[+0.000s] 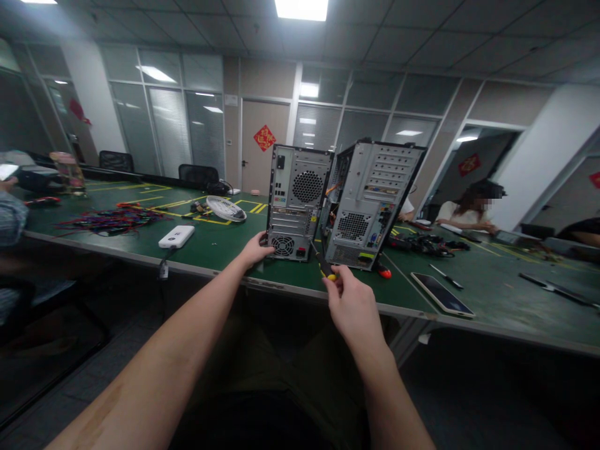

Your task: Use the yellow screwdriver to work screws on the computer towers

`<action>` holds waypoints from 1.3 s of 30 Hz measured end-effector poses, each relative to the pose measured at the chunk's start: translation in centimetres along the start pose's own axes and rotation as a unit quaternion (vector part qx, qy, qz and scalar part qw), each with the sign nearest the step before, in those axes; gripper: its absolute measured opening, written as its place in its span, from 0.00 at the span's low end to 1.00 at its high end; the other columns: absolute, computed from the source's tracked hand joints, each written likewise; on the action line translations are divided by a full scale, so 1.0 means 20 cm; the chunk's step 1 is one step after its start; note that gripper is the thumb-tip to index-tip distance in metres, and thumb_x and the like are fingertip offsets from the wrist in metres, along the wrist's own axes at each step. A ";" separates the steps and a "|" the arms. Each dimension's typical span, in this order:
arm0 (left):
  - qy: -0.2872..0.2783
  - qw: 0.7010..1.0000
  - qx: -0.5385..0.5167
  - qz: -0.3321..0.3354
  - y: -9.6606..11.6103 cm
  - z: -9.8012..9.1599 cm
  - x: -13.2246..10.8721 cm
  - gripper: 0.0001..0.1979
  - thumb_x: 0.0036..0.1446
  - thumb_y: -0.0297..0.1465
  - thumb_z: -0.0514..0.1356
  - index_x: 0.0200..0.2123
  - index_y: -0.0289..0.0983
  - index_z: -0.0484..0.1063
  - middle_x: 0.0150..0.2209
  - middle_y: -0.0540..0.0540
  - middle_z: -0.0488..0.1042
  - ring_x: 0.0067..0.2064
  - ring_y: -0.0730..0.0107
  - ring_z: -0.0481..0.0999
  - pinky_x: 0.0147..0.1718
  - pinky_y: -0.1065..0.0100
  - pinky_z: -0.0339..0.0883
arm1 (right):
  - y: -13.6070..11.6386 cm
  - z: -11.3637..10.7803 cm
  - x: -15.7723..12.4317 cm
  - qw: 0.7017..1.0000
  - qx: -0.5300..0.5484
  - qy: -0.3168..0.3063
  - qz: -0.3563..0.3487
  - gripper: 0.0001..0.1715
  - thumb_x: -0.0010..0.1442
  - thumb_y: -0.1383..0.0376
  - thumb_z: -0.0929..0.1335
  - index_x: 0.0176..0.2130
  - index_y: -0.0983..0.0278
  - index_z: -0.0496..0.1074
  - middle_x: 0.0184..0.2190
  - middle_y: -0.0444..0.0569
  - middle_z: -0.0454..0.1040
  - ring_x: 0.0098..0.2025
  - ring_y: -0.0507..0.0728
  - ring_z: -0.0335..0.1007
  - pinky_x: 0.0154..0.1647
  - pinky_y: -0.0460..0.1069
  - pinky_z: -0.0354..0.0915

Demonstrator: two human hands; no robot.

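Two computer towers stand upright side by side on the green table, their backs toward me. My left hand (257, 249) grips the lower left edge of the left computer tower (295, 212), with the thumb at its rear face and the other fingers hidden along the side. In my right hand (349, 290) is a screwdriver (322, 265) with a black and yellow handle. Its shaft points up and left to the lower right edge of that tower's back; whether the tip touches a screw is too small to tell. The right computer tower (375, 206) has an open left side.
A red-tipped tool (384, 272) lies by the right tower. Further right are a phone (443, 294) and a knife-like tool (445, 276). Leftward lie a white power bank (176, 236), a wire heap (112, 219) and a white basket (226, 209). People sit at both sides.
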State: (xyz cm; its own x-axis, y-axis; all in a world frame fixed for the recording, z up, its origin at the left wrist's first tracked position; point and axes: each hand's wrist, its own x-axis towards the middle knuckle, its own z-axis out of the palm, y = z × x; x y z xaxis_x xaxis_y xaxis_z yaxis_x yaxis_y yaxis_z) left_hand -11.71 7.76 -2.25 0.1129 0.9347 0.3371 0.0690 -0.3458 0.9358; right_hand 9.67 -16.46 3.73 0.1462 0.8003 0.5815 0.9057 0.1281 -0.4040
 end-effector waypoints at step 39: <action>0.003 1.000 0.012 0.001 0.01 0.00 -0.01 0.34 0.47 0.21 0.70 0.59 0.34 0.69 0.59 0.35 0.75 0.58 0.55 0.77 0.61 0.55 0.68 | 0.00 0.01 0.00 0.999 0.036 0.019 0.007 0.08 0.67 0.60 0.66 0.41 0.61 0.72 0.32 0.48 0.79 0.32 0.59 0.75 0.35 0.50 0.61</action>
State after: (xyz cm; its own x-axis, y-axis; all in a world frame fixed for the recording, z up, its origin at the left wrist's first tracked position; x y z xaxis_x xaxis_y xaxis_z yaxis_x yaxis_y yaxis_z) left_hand -11.66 7.40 -2.07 0.1065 0.9342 0.3406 0.0917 -0.3503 0.9321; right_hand 9.66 -16.34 3.52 0.1746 0.7795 0.6016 0.8728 0.1604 -0.4611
